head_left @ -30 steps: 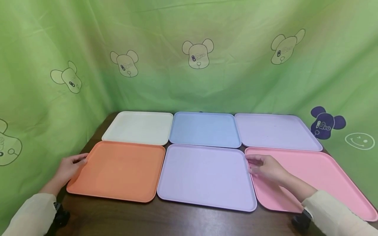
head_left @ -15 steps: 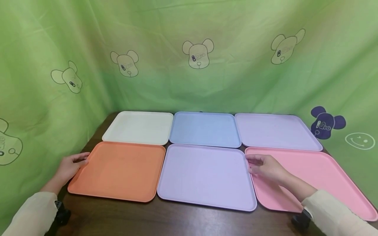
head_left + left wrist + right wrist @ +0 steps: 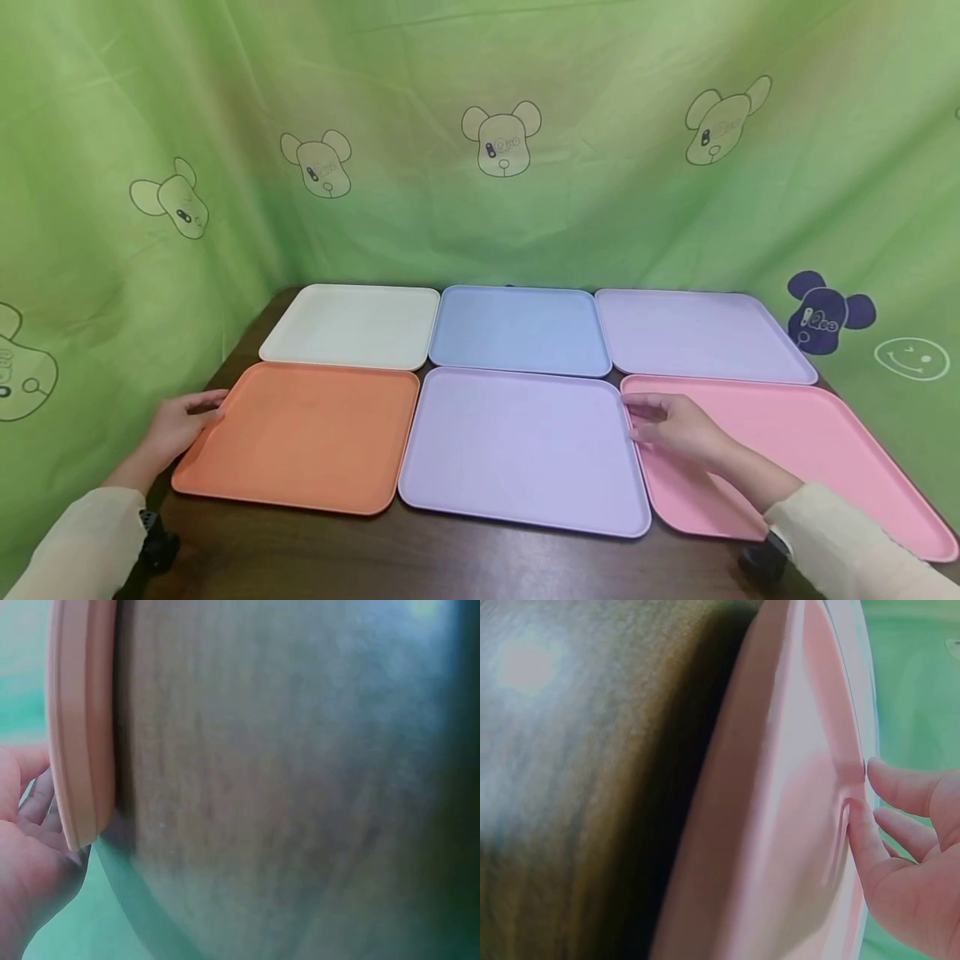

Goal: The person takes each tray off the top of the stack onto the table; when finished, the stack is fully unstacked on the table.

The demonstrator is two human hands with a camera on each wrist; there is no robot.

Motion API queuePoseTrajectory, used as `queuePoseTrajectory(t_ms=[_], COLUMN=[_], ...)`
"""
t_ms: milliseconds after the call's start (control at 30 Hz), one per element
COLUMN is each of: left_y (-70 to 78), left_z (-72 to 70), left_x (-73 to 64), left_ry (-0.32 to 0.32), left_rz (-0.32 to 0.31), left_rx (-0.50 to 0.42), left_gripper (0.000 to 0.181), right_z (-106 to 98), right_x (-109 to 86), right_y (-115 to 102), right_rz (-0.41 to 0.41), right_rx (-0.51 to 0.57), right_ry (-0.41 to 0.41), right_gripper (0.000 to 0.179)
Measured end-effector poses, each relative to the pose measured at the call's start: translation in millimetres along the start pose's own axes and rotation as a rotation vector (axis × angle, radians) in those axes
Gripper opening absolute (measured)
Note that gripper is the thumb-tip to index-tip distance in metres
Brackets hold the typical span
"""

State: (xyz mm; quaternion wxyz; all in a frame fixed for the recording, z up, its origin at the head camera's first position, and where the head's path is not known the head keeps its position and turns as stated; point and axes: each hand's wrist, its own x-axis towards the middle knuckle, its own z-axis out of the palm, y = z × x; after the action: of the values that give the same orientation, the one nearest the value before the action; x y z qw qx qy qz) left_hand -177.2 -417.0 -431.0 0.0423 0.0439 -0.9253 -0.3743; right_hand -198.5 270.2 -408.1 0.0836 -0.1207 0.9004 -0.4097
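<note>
In the head view, my left hand point(image 3: 174, 429) is at the left rim of an orange tray point(image 3: 303, 437), its thumb and forefinger touching that edge. The left wrist view shows the hand point(image 3: 34, 847) beside the tray's rim point(image 3: 86, 727), with some fingers partly hidden. My right hand point(image 3: 678, 425) is over the left side of a pink tray point(image 3: 795, 450). Its fingertips rest where this tray meets a lilac tray point(image 3: 525, 450). In the right wrist view, fairly straight fingers point(image 3: 870, 832) touch the pink rim.
Behind stand a white tray point(image 3: 352, 325), a blue tray point(image 3: 521, 329) and a second lilac tray point(image 3: 701, 333), side by side. All trays lie flat on a dark wooden table point(image 3: 450, 562). A green curtain point(image 3: 405, 225) with bear prints hangs around the table.
Since one second ago, the orange tray's left side and my left hand have shifted very slightly right. My right hand stays in place, and the other trays look unmoved.
</note>
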Motion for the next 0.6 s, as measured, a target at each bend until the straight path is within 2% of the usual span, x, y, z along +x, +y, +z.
queuePoseTrajectory(t_ms=[367, 600], left_y=[-1.5, 5.0], left_z=[-1.5, -4.2], left_x=[1.4, 7.3], left_ry=[-0.030, -0.007], left_rz=[-0.029, -0.011], left_rx=[0.000, -0.081], left_gripper=[0.045, 0.046], right_z=[0.1, -2.3], right_x=[0.6, 0.5], right_y=[0.5, 0.8], right_rz=[-0.018, -0.003], right_rx=[-0.004, 0.021], right_ry=[-0.003, -0.011], right_gripper=[0.052, 0.055])
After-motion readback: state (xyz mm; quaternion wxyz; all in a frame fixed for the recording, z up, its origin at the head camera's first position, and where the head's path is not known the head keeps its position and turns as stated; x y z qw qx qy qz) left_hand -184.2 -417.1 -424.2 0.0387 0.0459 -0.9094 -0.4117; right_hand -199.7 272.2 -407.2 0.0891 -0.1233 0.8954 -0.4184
